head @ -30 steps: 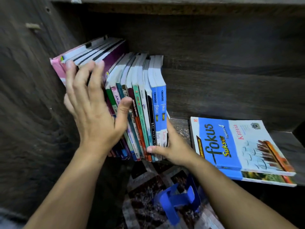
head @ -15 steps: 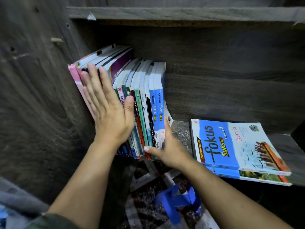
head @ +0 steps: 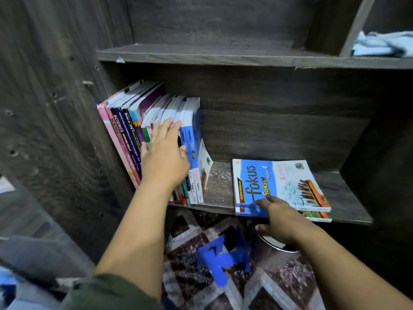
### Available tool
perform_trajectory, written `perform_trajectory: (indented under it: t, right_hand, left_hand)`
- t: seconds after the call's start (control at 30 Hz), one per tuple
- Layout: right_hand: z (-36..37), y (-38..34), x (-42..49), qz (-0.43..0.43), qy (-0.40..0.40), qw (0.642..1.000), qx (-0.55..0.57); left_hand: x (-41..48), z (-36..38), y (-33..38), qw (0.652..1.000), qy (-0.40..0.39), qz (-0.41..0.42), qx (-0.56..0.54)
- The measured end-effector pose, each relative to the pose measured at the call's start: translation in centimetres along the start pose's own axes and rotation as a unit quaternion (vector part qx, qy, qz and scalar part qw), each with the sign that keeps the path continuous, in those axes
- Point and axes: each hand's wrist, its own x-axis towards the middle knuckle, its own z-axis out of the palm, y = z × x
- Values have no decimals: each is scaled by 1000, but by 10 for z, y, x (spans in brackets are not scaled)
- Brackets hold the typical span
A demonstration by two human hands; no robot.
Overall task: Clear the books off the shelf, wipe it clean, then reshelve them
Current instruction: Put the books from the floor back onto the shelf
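Note:
A row of books [head: 125, 130] stands at the left end of the dark wooden shelf [head: 348, 198], leaning against the side panel. My left hand [head: 164, 157] presses flat on the spines in the middle of the row, fingers straight. To the right, a blue "Fokus" book [head: 279, 182] lies flat on top of another book, overhanging the front edge. My right hand [head: 283, 222] reaches its front left corner. Its fingertips touch the cover and the thumb is spread below the edge.
A crumpled light cloth [head: 384, 43] lies on the upper shelf at the right. Below the shelf is a patterned mat [head: 187, 276] with a blue tape mark [head: 221, 258], and a round metal rim [head: 277, 245] shows under my right hand.
My right hand left the blue spines at the row's right end and moved right to the flat book. My left hand slid right along the spines. The view pulled back and up.

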Motion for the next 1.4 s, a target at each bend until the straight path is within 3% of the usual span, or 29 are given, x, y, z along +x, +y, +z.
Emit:
perform_trajectory:
  t: [0.17,0.3,0.87,1.1,1.23,1.4]
  right_hand:
    - [5,34,17,8,55,998,-6]
    - [20,41,30,7,48,998,-40]
    - [47,7,48,31,108,989,-91]
    - [37,2,56,26,120,987,-103]
    - [47,1,59,13,79,994,-76]
    - [50,-2,54,14,106,991,-85]
  left_hand:
    - [-1,6,-2,999,29,1,14]
    - [4,10,-1,998,43,9,44]
    - [-2,-2,-33,993,31,102,46]
    - [-1,1,-37,995,53,82,10]
    - [0,0,-37,996,59,74,6]
    - [-1,3,-37,995,64,74,4]
